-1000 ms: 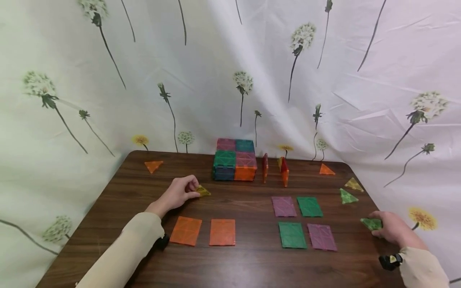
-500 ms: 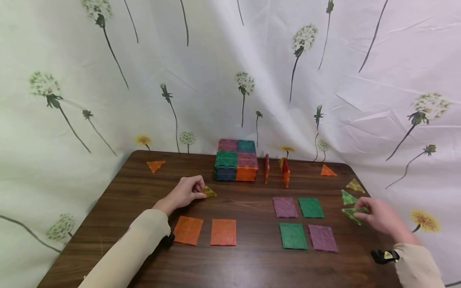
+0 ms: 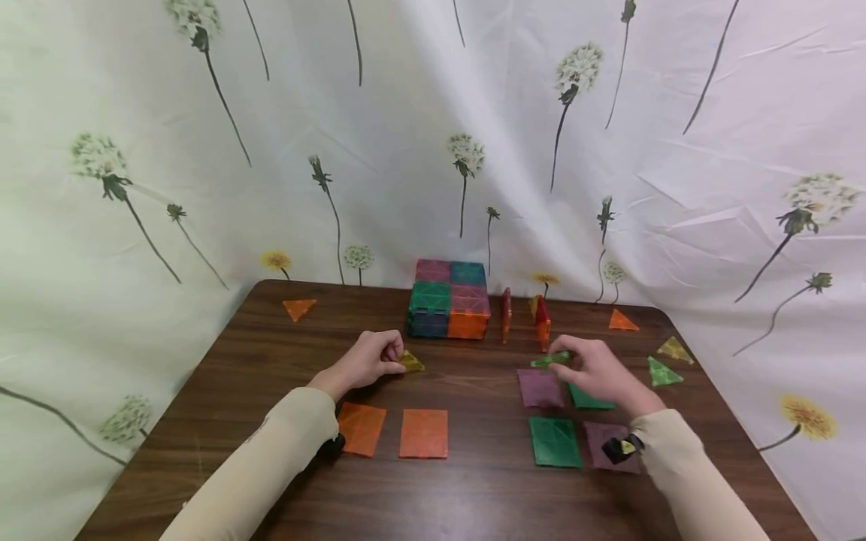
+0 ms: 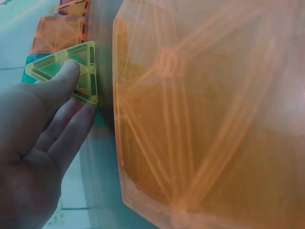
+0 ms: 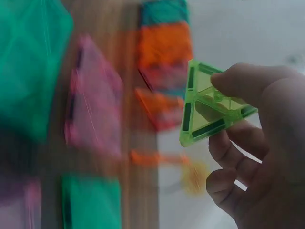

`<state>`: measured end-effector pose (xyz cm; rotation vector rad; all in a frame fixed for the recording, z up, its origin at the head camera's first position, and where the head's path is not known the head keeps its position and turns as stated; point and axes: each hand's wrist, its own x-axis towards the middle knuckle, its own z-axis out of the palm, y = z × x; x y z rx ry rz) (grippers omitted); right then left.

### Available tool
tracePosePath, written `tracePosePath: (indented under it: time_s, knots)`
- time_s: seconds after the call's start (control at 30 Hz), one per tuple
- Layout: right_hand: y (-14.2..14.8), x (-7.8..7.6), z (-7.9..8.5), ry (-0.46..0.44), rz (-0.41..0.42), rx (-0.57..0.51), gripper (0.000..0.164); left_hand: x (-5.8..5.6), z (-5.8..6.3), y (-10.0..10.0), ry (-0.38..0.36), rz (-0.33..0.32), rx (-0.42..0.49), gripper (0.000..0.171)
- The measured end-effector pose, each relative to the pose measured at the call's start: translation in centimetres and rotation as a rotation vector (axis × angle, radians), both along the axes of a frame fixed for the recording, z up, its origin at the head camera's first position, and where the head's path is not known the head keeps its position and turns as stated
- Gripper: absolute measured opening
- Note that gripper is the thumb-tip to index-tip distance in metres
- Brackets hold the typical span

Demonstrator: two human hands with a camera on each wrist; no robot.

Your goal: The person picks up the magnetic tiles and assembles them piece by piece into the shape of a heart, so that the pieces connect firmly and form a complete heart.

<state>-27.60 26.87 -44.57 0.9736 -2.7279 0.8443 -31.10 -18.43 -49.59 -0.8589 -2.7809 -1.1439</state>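
Note:
My left hand [image 3: 365,362] pinches a yellow triangular magnetic tile [image 4: 88,70] between thumb and fingers, just in front of the block of tiles [image 3: 449,300]. My right hand [image 3: 595,372] holds a light green triangular tile [image 5: 200,117] by thumb and fingertips, over the far purple square tile [image 3: 539,388]. A green square tile [image 3: 590,398] beside it is partly hidden by that hand. Nearer lie another green square [image 3: 555,442] and a purple square [image 3: 605,453], the latter partly under the right wrist. Two orange squares [image 3: 424,433] lie near the left forearm, one partly covered by it.
Upright tiles [image 3: 543,323] stand right of the block. Loose triangles lie on the brown table [image 3: 473,500]: orange at back left [image 3: 298,309] and back right [image 3: 622,321], yellow [image 3: 675,350] and green [image 3: 663,372] at the right edge. A flowered curtain [image 3: 406,150] hangs behind.
My right hand has carried the light green triangle from the table's right side leftward to above the purple square. The left hand still holds the yellow triangle, shifted only slightly.

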Motion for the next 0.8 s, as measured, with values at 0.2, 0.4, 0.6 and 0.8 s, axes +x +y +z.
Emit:
tracePosePath:
  time_s: [0.2, 0.4, 0.6, 0.8]
  knots:
    - [-5.8, -2.1, -1.6, -0.098, 0.086, 0.047, 0.017, 0.0, 0.0, 0.3, 0.005, -0.015, -0.014, 0.028]
    - [-10.2, -3.5, -2.1, -0.029, 0.145, 0.09, 0.016, -0.2, 0.2, 1.1, 0.004, -0.037, -0.032, 0.029]
    - [-13.6, -4.1, -2.2, 0.025, 0.182, 0.1, 0.012, -0.3, 0.3, 2.1, 0.005, -0.069, -0.037, 0.027]
    - [-15.6, -4.3, -2.6, 0.022, 0.186, 0.121, 0.009, -0.3, -0.1, 2.6, -0.012, -0.071, -0.022, 0.026]
